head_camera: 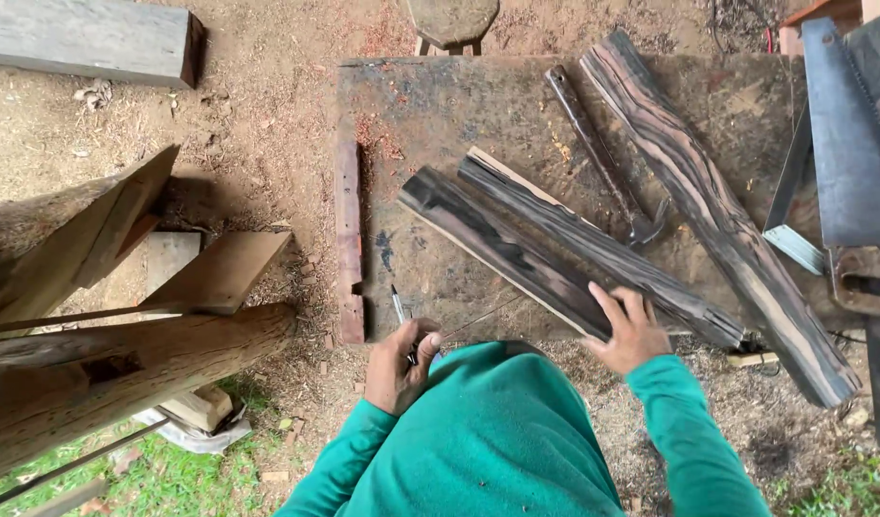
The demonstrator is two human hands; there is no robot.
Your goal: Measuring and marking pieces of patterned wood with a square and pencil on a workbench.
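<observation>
Seen from the head camera, a person in a green long-sleeved top leans over a dusty, worn counter [430, 105] that fills the upper middle of the frame. The left hand [400, 369], at lower centre, is curled shut around a pen [400, 308] whose tip points up toward the counter's near edge; the wrist is bent inward and the elbow trails toward the bottom left. The right hand [629, 332], just right of centre, lies open and palm down, fingers spread, pressing on the near end of two dark striped wood slabs [545, 251] that lie side by side, touching, and run diagonally toward the upper left. The right forearm angles down to the lower right.

A longer dark striped plank [717, 211] crosses the counter from the top centre to the lower right. Between it and the pair rests a thin metal bar [598, 153]. A hand saw [846, 163] sits at the right edge. Rough timber beams [124, 373] crowd the lower left, over sawdust-strewn ground.
</observation>
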